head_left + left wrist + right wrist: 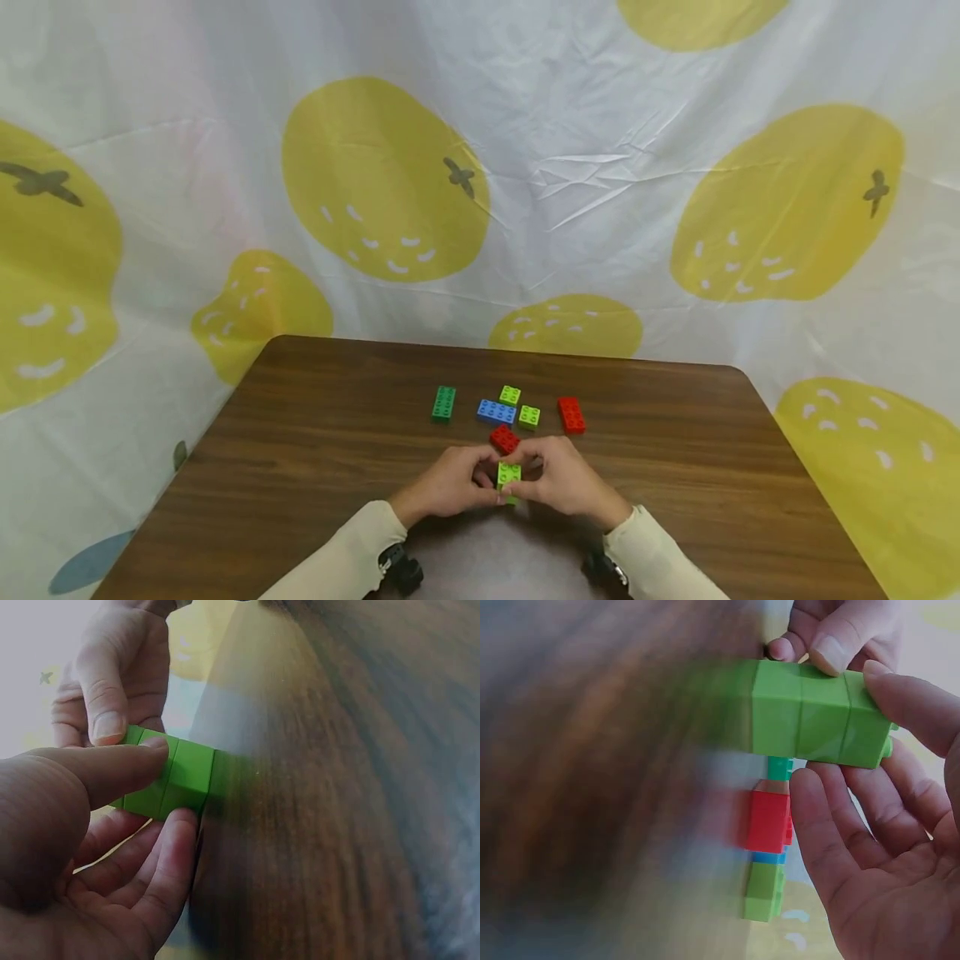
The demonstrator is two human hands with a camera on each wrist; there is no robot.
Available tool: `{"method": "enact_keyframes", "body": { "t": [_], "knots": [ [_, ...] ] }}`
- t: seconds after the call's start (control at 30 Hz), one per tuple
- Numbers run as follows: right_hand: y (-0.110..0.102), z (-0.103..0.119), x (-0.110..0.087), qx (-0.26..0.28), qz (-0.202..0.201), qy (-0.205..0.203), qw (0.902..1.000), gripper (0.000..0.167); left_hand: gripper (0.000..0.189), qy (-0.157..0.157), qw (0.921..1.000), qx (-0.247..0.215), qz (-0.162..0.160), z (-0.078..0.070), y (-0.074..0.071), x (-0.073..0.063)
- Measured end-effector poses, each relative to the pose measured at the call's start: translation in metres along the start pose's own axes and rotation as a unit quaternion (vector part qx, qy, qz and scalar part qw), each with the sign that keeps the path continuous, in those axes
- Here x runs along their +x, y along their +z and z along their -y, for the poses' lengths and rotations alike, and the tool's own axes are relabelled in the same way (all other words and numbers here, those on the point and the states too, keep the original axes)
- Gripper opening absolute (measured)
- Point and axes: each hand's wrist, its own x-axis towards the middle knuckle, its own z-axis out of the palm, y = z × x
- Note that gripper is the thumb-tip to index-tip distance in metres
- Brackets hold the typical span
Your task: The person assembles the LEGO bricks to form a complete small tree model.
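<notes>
A stack of light green toy bricks [509, 472] stands upright on the table between both hands. Three layers show in the right wrist view, studs on the top one [866, 720]. My left hand [453, 482] pinches the stack from the left, its thumb laid along the near side and a fingertip low on the far side. From the right, my right hand [564, 478] holds the upper part, thumb [907, 705] at the top brick and fingers along the opposite side. Just beyond the fingertips lies a red brick [504, 438].
Past the hands lie a blue brick [496, 411] and two small light green bricks, one behind it [510, 395] and one to its right [529, 417]. A dark green brick [443, 403] is farther left, another red brick [572, 414] farther right. A lemon-print curtain [570, 167] hangs behind the wooden table [337, 400].
</notes>
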Motion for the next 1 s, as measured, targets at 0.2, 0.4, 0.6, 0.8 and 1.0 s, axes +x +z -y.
{"method": "enact_keyframes", "body": {
  "t": [0.2, 0.4, 0.6, 0.8, 1.0],
  "knots": [
    [0.003, -0.002, -0.002, 0.028, -0.002, 0.009, 0.9996, 0.025, 0.035, -0.008, 0.9998, 0.006, 0.018, 0.0, -0.005, 0.001],
    [0.004, -0.004, -0.003, 0.031, -0.008, 0.005, 0.9995, 0.024, 0.032, 0.019, 0.9986, 0.044, -0.024, -0.001, -0.014, 0.005],
    [0.001, -0.006, -0.003, -0.008, -0.002, -0.01, 0.9999, 0.025, 0.031, 0.036, 0.9942, 0.071, -0.072, 0.0, -0.02, 0.017],
    [-0.002, -0.003, -0.005, -0.034, 0.009, -0.013, 0.9993, 0.03, 0.034, 0.032, 0.9907, 0.083, -0.102, 0.007, -0.024, 0.027],
    [-0.004, -0.002, -0.006, -0.044, 0.013, -0.016, 0.9988, 0.031, 0.038, 0.037, 0.9886, 0.108, -0.098, 0.016, -0.024, 0.034]
  ]
}}
